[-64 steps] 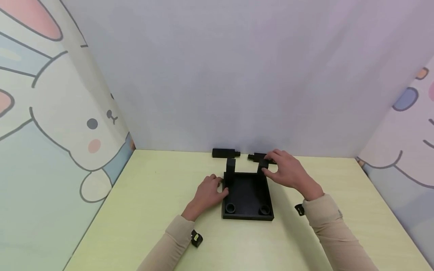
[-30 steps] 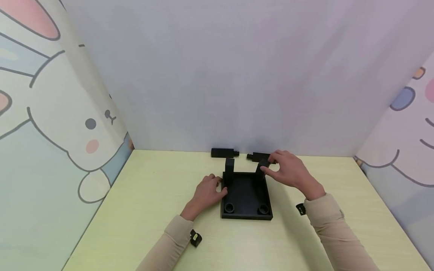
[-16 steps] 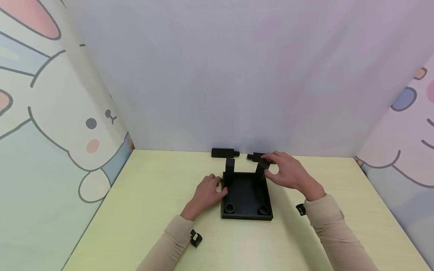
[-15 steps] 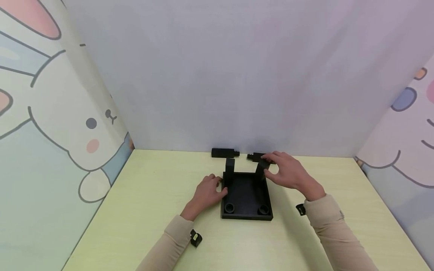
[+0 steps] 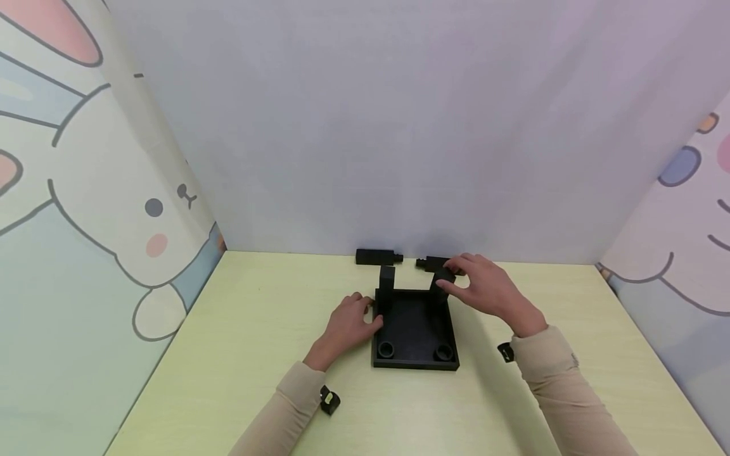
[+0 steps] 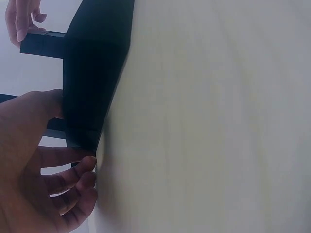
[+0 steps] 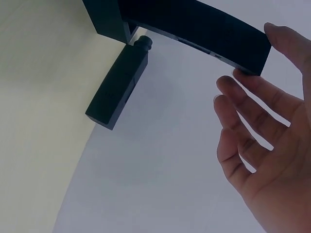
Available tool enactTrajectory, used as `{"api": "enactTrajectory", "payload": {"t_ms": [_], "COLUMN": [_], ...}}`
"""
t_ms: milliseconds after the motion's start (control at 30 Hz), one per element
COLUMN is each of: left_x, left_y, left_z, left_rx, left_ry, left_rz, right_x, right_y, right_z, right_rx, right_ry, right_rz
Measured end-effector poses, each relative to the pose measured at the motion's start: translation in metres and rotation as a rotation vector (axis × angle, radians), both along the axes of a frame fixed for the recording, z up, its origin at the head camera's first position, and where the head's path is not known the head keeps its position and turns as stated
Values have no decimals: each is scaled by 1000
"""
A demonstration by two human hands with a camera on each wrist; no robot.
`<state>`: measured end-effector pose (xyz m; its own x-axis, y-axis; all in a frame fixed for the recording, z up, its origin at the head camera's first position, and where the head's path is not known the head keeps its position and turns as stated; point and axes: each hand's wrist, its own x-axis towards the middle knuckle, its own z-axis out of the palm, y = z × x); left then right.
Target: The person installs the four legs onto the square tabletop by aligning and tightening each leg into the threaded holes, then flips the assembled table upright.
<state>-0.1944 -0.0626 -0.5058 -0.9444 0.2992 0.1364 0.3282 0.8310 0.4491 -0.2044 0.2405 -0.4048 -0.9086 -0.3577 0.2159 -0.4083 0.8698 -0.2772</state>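
Observation:
A shallow black square panel (image 5: pixel 412 329) with a raised rim lies on the table, two round sockets at its near corners. A black block-shaped leg (image 5: pixel 386 280) stands upright at its far left corner. At the far right corner, a matching leg (image 7: pixel 209 31) stands tilted slightly outward. My right hand (image 5: pixel 481 285) pinches that leg's top end between thumb and fingers. My left hand (image 5: pixel 349 323) grips the panel's left edge, the thumb at the rim and the other fingers outside, as the left wrist view (image 6: pixel 43 160) shows for the hand.
Two more black legs with threaded ends lie behind the panel: a left one (image 5: pixel 375 257) and a right one (image 7: pixel 116 90), partly covered by my right hand in the head view. A pale curtain (image 5: pixel 353 139) rises behind the yellow table (image 5: pixel 274 297).
My right fingers have shifted about the top of the right leg, spreading and closing again. That leg's top has turned and leans slightly further right. The left hand and panel stay put.

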Motion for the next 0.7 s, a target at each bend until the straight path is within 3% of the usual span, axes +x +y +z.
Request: {"api": "enactTrajectory", "payload": {"t_ms": [367, 700], "left_x": [1, 2], "left_y": [-1, -2], "left_z": [0, 1], "left_rx": [7, 8], "left_ry": [-2, -11], "left_rz": [-4, -7], "right_x": [-1, -4], "right_y": [-13, -22], "right_z": [-9, -19], "right_rx": [-15, 46], "right_ry": [86, 182], "right_rz": [-91, -121]}}
